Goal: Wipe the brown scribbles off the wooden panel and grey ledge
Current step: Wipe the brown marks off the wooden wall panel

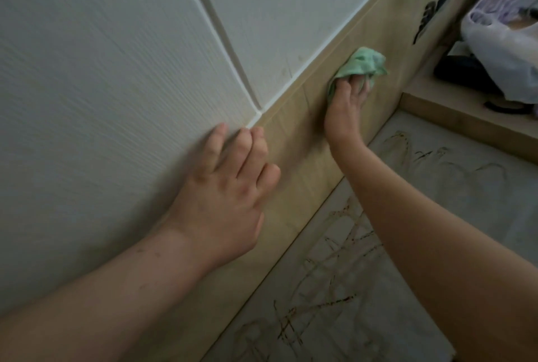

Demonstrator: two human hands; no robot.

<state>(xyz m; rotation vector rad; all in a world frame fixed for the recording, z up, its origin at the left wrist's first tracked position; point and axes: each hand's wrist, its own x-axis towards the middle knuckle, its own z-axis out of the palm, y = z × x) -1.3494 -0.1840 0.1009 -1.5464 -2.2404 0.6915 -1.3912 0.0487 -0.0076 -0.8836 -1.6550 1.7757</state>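
Gripping a bunched green cloth [362,63], the right hand [346,105] presses it against the wooden panel [302,160]. The left hand [224,189] lies flat, fingers straight, across the white wall [116,70] and panel top. Below, the grey ledge [465,201] carries brown scribbles [334,256].

Wall: white panels [102,55], fine linear texture, split by a recessed seam [221,32]. White trim strip [305,70] along their lower edge. Far right: light wooden shelf [454,117] carrying a translucent plastic bag [500,41] and a dark object [457,70], unidentifiable. Lighting dim, even.
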